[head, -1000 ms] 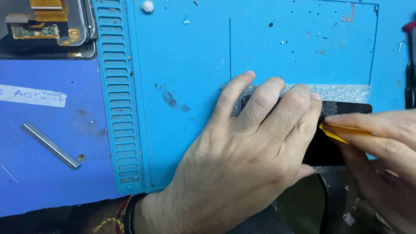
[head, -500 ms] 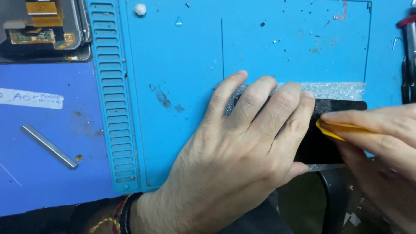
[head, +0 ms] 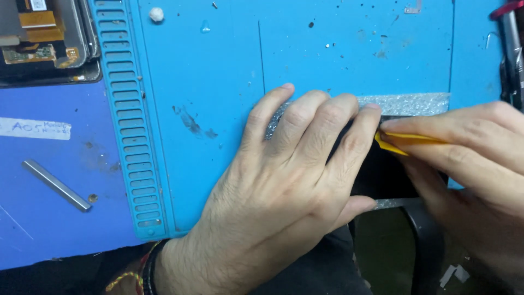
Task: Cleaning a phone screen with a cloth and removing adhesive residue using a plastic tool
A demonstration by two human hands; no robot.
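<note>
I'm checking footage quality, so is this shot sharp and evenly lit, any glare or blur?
Head view: even, soft light; left hand and blue mat sharp; only faint sheen on the bubble wrap strip; right hand slightly soft, cropped at the frame's edge.

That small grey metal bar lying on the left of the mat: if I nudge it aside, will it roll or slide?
The bar looks straight and rigid, so it would likely move as one stiff piece. Its long faces seem flat-edged rather than round, so it probably slides instead of rolling, though that is hard to tell. It is thin and lies flat on the blue mat, so picking it up may need a fingernail.
</note>
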